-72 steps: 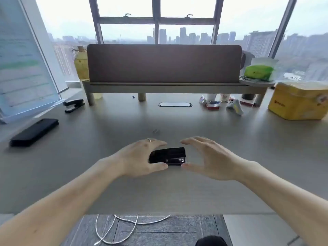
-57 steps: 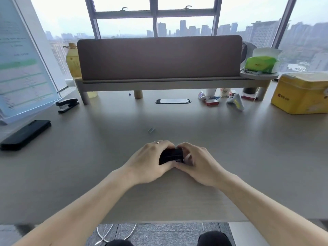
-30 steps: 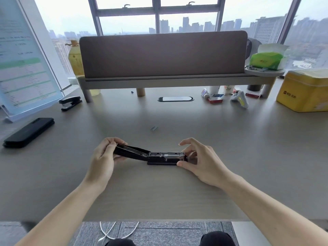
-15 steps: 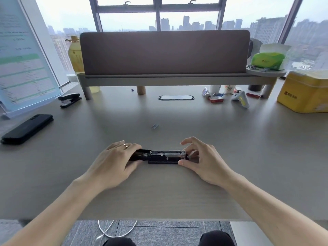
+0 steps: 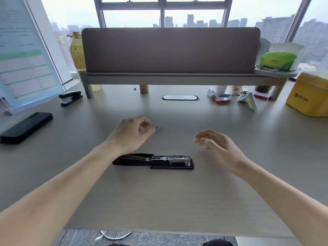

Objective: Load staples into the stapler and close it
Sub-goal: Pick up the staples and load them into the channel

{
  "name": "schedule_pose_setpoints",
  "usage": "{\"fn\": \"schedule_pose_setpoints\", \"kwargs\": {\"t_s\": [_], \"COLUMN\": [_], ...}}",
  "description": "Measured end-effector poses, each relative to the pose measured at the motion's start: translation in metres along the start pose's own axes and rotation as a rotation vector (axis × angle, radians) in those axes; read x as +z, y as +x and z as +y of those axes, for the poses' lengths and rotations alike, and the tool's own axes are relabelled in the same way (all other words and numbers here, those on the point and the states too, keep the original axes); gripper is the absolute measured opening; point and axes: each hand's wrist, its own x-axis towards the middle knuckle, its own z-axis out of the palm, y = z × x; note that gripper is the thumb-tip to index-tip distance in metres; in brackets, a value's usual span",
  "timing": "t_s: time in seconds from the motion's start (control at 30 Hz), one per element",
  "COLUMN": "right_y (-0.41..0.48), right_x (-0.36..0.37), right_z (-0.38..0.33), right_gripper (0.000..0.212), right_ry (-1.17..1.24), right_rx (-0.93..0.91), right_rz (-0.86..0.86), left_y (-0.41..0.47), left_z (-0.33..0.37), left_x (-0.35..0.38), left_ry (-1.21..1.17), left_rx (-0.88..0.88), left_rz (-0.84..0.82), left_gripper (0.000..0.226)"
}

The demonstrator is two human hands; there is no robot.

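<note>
The black stapler (image 5: 154, 161) lies on the desk in front of me, opened out flat: its lid points left and the metal staple channel faces up on the right. A short strip of staples (image 5: 158, 128) rests on the desk beyond it. My left hand (image 5: 132, 133) reaches over the stapler with curled thumb and forefinger right at the strip's left end; the blur hides whether they touch it. Held above the desk to the right of the stapler, my right hand (image 5: 218, 148) has its fingers spread and holds nothing.
A second black stapler (image 5: 71, 97) and a black phone (image 5: 26, 126) lie at the left, below a document stand (image 5: 23, 59). A monitor riser (image 5: 177, 77) spans the back. At the back right are small boxes (image 5: 221, 99) and a yellow tin (image 5: 310, 96).
Both hands have let go of the stapler, which now lies opened flat. My left hand has moved forward to the staple strip; my right hand has lifted off to the right.
</note>
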Motion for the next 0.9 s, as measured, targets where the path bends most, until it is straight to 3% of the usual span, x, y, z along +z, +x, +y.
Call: {"fn": "schedule_pose_setpoints", "kwargs": {"t_s": [0.13, 0.27, 0.47, 0.67, 0.8, 0.9], "right_y": [0.023, 0.028, 0.029, 0.03, 0.036, 0.045], "right_x": [0.009, 0.018, 0.017, 0.017, 0.016, 0.02], "right_z": [0.014, 0.025, 0.026, 0.028, 0.014, -0.003], "right_gripper": [0.017, 0.026, 0.029, 0.025, 0.014, 0.02], "right_ry": [-0.373, -0.589, -0.576, -0.547, -0.274, -0.037], "right_rx": [-0.025, -0.153, -0.163, -0.132, 0.036, 0.201], "right_rz": [0.011, -0.028, -0.015, -0.015, 0.027, -0.046], "left_y": [0.047, 0.072, 0.082, 0.063, 0.037, 0.02], "left_z": [-0.005, -0.012, -0.008, 0.009, 0.025, 0.03], "left_x": [0.03, 0.051, 0.063, 0.062, 0.054, 0.045], "left_ry": [0.1, 0.187, 0.186, 0.033, -0.067, -0.063], "left_rx": [-0.109, -0.13, -0.042, 0.175, 0.311, 0.434], "left_rz": [-0.073, -0.056, 0.018, -0.094, -0.102, -0.061], "left_gripper": [0.039, 0.047, 0.019, 0.015, 0.021, 0.021]}}
